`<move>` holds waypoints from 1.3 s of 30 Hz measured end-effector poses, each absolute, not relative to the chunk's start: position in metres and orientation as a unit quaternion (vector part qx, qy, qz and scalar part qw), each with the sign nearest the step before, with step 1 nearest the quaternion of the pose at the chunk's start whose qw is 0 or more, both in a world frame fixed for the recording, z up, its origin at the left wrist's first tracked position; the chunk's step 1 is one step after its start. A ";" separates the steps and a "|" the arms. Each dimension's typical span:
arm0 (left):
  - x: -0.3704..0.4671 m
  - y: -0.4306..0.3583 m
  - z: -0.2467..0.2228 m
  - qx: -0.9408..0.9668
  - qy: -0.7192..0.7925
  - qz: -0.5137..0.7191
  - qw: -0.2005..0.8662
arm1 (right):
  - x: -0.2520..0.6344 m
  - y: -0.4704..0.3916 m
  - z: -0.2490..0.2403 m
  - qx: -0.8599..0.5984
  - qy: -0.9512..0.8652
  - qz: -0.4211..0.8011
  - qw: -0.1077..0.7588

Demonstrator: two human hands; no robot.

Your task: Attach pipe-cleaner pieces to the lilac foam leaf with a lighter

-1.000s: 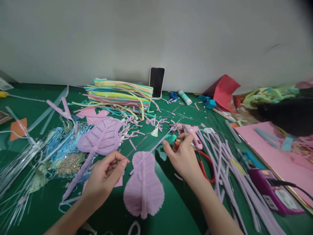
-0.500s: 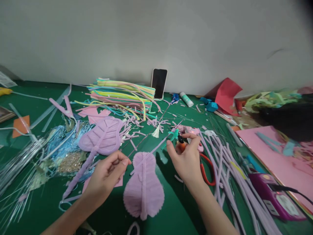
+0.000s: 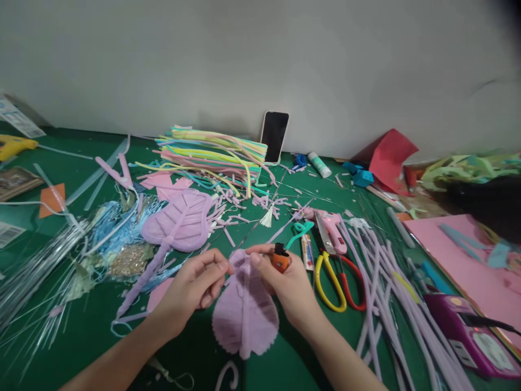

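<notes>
A lilac fan-shaped piece (image 3: 244,320) of fuzzy stems, with a ridge down its middle, lies on the green table before me. At its upper left edge is my left hand (image 3: 199,282), thumb and forefinger pinched together; whatever they hold is too small to make out. My right hand (image 3: 291,282) is closed around an orange lighter (image 3: 280,260) with a black top, its thumb and forefinger over the piece's upper right edge. A finished-looking lilac leaf-shaped fan (image 3: 179,222) with a wrapped handle lies left of my hands.
Scissors (image 3: 331,277) with yellow and red handles and a pink glue gun (image 3: 334,228) lie to the right, beside long lilac stems (image 3: 382,293). Behind are a bundle of coloured stems (image 3: 211,157) and a propped phone (image 3: 274,136). Blue tassels (image 3: 112,228) lie left.
My right hand has picked up the lighter from near the scissors and come left and down to the lilac piece. My left hand has shifted right, closer to it. The view has turned slightly left.
</notes>
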State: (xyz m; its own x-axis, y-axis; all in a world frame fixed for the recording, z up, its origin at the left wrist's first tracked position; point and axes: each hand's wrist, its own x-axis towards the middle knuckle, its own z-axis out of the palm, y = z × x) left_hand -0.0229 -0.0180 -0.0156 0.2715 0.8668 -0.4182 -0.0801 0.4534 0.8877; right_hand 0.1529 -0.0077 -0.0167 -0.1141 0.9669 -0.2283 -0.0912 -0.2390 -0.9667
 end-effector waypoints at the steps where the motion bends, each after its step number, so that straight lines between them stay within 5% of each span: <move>1: -0.022 -0.019 -0.015 0.395 0.493 0.333 0.700 | 0.149 -0.010 -0.017 -0.489 -0.431 0.622 0.434; 39: -0.021 -0.016 -0.008 0.479 0.535 0.324 0.615 | 0.155 -0.004 -0.020 -0.504 -0.405 0.588 0.486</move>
